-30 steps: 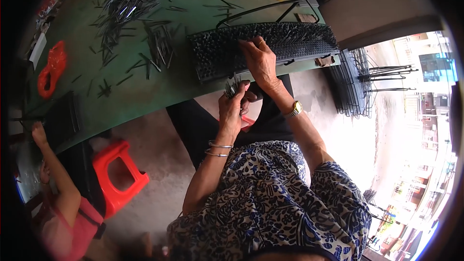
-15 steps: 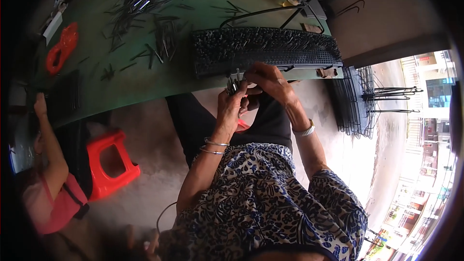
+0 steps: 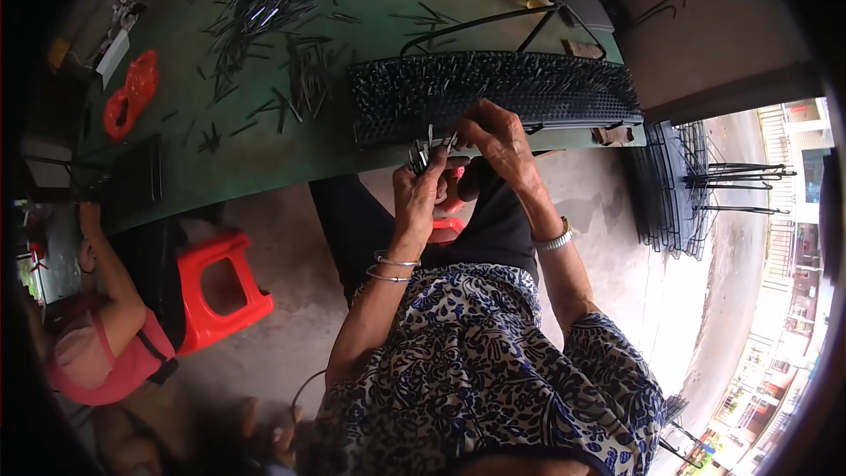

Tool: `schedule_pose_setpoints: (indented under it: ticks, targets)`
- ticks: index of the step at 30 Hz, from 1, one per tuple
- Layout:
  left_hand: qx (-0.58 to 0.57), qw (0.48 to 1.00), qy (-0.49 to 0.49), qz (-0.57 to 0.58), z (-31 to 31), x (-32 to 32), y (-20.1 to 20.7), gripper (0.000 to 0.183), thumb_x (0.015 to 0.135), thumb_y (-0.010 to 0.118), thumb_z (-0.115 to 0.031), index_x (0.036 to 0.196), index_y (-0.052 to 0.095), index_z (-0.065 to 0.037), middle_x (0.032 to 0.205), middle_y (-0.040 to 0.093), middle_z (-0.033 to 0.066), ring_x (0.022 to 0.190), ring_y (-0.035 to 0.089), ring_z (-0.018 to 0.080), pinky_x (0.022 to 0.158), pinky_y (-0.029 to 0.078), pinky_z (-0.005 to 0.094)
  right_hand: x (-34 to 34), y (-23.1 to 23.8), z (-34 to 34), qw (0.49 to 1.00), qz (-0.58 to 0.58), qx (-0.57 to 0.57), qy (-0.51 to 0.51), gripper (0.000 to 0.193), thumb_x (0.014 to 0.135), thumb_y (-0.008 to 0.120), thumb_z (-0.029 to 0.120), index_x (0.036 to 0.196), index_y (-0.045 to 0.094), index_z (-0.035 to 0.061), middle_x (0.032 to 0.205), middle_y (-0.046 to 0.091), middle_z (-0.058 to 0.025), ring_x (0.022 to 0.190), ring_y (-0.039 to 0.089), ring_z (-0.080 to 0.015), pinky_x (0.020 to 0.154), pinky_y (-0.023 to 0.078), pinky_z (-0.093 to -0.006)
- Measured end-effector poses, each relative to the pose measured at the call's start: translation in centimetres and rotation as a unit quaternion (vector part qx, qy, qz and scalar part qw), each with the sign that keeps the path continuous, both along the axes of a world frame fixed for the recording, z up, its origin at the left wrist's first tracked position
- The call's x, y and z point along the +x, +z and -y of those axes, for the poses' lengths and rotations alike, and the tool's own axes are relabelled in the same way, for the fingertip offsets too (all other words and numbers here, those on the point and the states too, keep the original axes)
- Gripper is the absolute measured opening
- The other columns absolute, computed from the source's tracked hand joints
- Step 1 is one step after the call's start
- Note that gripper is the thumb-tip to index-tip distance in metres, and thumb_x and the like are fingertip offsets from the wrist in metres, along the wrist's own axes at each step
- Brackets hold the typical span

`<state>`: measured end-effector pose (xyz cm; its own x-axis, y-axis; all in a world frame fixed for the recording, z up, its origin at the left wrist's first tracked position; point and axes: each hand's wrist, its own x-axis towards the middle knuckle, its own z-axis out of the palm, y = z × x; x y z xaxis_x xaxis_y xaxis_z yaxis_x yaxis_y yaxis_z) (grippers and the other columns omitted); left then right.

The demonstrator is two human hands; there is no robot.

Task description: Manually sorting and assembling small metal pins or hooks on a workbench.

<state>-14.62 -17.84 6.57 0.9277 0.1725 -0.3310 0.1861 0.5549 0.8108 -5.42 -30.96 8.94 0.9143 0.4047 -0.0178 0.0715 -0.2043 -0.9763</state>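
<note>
Across the upper half of the frame, the green table [image 3: 282,148] carries, upper centre, my black perforated rack [image 3: 493,84]; its back rows bristle with pieces while bare holes line the front, so I judge it mostly filled. Upper left lies a loose heap of dark strips [image 3: 264,13]. At centre, my right hand [image 3: 500,143] bunches narrow fingertips, gripping what I can't tell, beside my left hand [image 3: 418,196], which clasps a small bundle [image 3: 421,155].

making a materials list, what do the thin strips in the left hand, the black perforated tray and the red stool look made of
The thin strips in the left hand: probably smooth metal, from their bright glints. The black perforated tray: metal or plastic, dark finish; its regular holes fit either. The red stool: likely moulded plastic, smooth, with rounded edges.
</note>
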Motion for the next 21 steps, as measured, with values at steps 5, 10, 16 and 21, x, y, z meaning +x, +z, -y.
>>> schedule_pose_setpoints:
  ticks: [5,10,16,21]
  targets:
    - [-0.032,0.999,0.005,-0.037,-0.4,-0.4,-0.8,0.033,0.091,0.064,-0.031,0.095,0.067,0.001,0.078,0.069,0.0056,0.046,0.034,0.0019,0.043,0.026,0.0188,1.1,0.6,-1.3,0.986,0.121,-0.016,-0.116,0.01,0.087,0.061,0.007,0.088,0.058,-0.0015,0.081,0.067,-0.0062,0.071,0.061,-0.0105,0.068,0.049,-0.0255]
    - [-0.118,0.99,-0.036,-0.073,0.4,-0.6,-1.3,0.033,0.092,0.063,-0.031,0.1,0.065,0.001,0.087,0.07,0.0125,0.05,0.037,0.0036,0.046,0.03,0.0201,2.4,-0.9,-2.7,0.956,0.25,-0.064,-0.138,0.006,0.086,0.061,0.002,0.092,0.059,0.0003,0.08,0.066,-0.0087,0.075,0.065,-0.0138,0.069,0.05,-0.0272]
    - [-0.15,0.985,-0.04,-0.08,0.6,-0.8,-1.3,0.029,0.093,0.062,-0.029,0.103,0.063,-0.002,0.084,0.07,0.0115,0.053,0.044,0.0073,0.05,0.037,0.0201,2.7,-2.2,-2.9,0.944,0.287,-0.108,-0.12,0.008,0.084,0.062,0.001,0.092,0.06,0.0005,0.081,0.064,-0.0105,0.075,0.066,-0.0198,0.069,0.051,-0.0283]
    - [-0.115,0.988,-0.036,-0.101,0.7,-0.7,-0.4,0.036,0.092,0.061,-0.038,0.104,0.063,-0.004,0.078,0.069,0.012,0.051,0.047,0.0074,0.048,0.038,0.0205,3.0,-2.2,-2.7,0.941,0.307,-0.117,-0.078,0.009,0.084,0.062,0.0,0.093,0.06,0.0009,0.084,0.062,-0.0103,0.075,0.064,-0.0211,0.066,0.05,-0.0298]
